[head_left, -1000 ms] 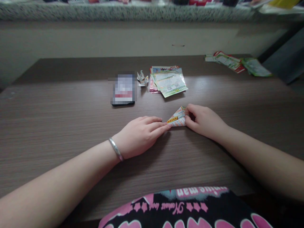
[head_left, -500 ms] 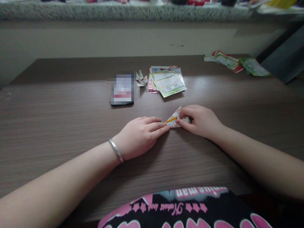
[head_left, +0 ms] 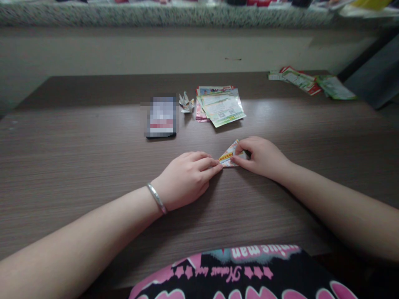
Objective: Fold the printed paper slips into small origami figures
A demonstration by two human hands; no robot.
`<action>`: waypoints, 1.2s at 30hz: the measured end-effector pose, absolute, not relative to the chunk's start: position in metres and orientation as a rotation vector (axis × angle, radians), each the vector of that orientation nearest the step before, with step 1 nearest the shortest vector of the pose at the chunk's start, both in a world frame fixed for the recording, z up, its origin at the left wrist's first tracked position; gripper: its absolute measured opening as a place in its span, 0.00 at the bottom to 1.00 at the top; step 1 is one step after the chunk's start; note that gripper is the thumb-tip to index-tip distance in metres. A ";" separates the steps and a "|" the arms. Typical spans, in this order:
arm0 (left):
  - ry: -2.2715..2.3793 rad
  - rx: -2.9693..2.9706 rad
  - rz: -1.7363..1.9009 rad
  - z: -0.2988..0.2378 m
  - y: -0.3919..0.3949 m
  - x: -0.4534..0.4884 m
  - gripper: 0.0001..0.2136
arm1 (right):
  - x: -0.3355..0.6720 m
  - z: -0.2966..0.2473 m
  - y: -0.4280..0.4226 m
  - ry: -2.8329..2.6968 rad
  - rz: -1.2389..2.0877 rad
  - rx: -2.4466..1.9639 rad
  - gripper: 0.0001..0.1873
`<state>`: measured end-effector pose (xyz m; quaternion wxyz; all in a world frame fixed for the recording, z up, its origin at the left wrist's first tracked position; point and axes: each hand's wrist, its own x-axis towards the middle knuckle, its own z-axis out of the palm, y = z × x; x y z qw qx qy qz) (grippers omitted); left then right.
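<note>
A small folded piece of printed paper [head_left: 228, 158], triangular in outline with a yellow band across it, lies on the table in front of me. My right hand [head_left: 260, 155] pinches its right side between thumb and forefinger, covering that end. From the other side, my left hand [head_left: 190, 176] rests with fingers stretched out, their tips touching the paper's left corner. A silver bangle [head_left: 156, 198] circles my left wrist.
Beyond my hands, a stack of printed leaflets [head_left: 222, 109] lies beside a small folded paper figure [head_left: 186, 103]. A blurred-out dark-edged device [head_left: 162, 118] is left of them. More printed papers [head_left: 301, 79] lie at the back right. A speckled stone ledge [head_left: 174, 15] runs behind the table [head_left: 77, 153].
My left hand and wrist have shifted slightly to the right and up. My right hand keeps its pinch on the folded paper, almost unmoved.
</note>
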<state>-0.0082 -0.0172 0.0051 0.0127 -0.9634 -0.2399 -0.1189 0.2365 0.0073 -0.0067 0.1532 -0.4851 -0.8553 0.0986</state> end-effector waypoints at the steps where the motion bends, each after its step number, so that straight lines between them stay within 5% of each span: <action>1: -0.762 -2.996 -0.367 0.005 -0.018 -0.008 0.17 | 0.236 -0.007 0.007 -2.453 0.278 -1.399 0.10; 36: -0.856 -3.068 -0.351 0.005 -0.017 -0.005 0.16 | 0.236 -0.008 0.009 -2.530 0.237 -1.462 0.11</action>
